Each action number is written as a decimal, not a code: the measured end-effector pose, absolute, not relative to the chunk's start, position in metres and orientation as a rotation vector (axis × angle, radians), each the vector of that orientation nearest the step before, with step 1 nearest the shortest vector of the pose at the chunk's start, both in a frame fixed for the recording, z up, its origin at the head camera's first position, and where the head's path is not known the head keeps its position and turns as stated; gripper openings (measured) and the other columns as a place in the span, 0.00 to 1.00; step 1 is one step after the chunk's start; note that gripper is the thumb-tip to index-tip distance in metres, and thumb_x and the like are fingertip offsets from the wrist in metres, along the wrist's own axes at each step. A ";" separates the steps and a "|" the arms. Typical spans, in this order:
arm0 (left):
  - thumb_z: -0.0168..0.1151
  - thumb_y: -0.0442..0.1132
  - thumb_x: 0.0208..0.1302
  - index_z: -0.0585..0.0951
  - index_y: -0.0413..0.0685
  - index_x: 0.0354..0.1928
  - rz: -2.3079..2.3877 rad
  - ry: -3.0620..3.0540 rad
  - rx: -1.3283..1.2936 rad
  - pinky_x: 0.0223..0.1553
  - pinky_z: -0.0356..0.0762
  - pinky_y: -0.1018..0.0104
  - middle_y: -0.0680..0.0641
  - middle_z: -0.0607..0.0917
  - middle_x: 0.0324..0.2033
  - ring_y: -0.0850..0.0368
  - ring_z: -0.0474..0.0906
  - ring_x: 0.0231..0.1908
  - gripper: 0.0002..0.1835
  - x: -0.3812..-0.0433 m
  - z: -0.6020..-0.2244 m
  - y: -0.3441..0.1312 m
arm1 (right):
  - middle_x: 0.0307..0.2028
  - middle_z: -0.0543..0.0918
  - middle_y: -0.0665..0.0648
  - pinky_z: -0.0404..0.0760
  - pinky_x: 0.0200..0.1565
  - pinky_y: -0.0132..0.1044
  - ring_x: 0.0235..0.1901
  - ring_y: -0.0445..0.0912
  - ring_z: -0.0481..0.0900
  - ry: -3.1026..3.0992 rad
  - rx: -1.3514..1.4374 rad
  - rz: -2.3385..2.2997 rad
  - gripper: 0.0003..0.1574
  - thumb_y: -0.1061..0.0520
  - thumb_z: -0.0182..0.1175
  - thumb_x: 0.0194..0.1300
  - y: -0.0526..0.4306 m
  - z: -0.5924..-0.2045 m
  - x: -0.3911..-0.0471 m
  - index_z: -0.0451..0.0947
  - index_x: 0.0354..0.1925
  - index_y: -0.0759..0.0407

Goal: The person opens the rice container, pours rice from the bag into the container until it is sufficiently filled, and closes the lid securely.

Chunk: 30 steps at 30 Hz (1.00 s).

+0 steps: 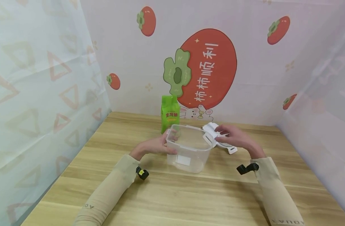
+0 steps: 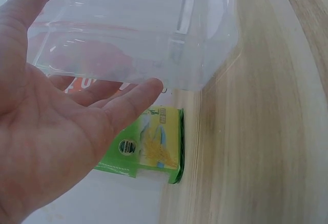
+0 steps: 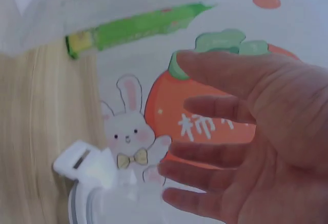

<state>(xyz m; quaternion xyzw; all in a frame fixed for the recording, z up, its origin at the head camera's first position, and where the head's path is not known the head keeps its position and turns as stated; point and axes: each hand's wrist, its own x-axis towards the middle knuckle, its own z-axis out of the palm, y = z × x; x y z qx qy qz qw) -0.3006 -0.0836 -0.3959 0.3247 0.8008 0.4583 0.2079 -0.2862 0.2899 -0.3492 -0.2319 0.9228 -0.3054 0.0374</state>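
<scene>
1. Left hand [image 1: 159,146] grips the left end of a clear, box-shaped plastic container [image 1: 195,155], thumb along the near side, fingers round the far side.
2. End hold, I judge, because it steadies the thin walls and leaves the mouth facing up, unobstructed (whether the base bears on the pale wood-grain table [image 1: 172,201], I can't tell from here).
3. Right hand [image 1: 234,135] grasps nothing that I can see: fingers loosely extended and apart. I take the left to be doing all the holding.
4. Container sits between the hands: touching the left, just beside the right fingertips.
5. White plastic lid with slotted tabs [image 1: 210,128] lies beyond the container's right end, below the right hand; probably placed there to keep the mouth uncovered.
6. Bright green bag with red lettering [image 1: 170,110] stands upright behind the container's left end, apparently self-supporting.
</scene>
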 end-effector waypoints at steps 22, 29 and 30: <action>0.71 0.54 0.56 0.48 0.51 0.73 1.269 2.256 0.873 0.63 0.70 0.49 0.40 0.69 0.68 0.43 0.69 0.65 0.52 -0.295 -0.397 -0.077 | 0.66 0.64 0.76 0.76 0.58 0.59 0.63 0.70 0.69 2.282 -0.922 -1.403 0.56 0.60 0.70 0.57 0.254 -0.378 -0.257 0.47 0.74 0.59; 0.73 0.54 0.54 0.48 0.53 0.73 1.257 2.284 0.834 0.63 0.70 0.50 0.42 0.69 0.67 0.44 0.72 0.62 0.53 -0.293 -0.398 -0.073 | 0.66 0.66 0.76 0.78 0.59 0.51 0.66 0.73 0.64 2.297 -0.931 -1.622 0.57 0.59 0.72 0.55 0.237 -0.397 -0.254 0.48 0.72 0.57; 0.73 0.54 0.53 0.47 0.52 0.73 1.258 2.287 0.834 0.63 0.71 0.50 0.41 0.69 0.67 0.44 0.73 0.62 0.54 -0.294 -0.398 -0.073 | 0.66 0.66 0.75 0.78 0.58 0.48 0.66 0.69 0.66 2.284 -0.934 -1.660 0.57 0.59 0.72 0.55 0.235 -0.398 -0.254 0.48 0.71 0.56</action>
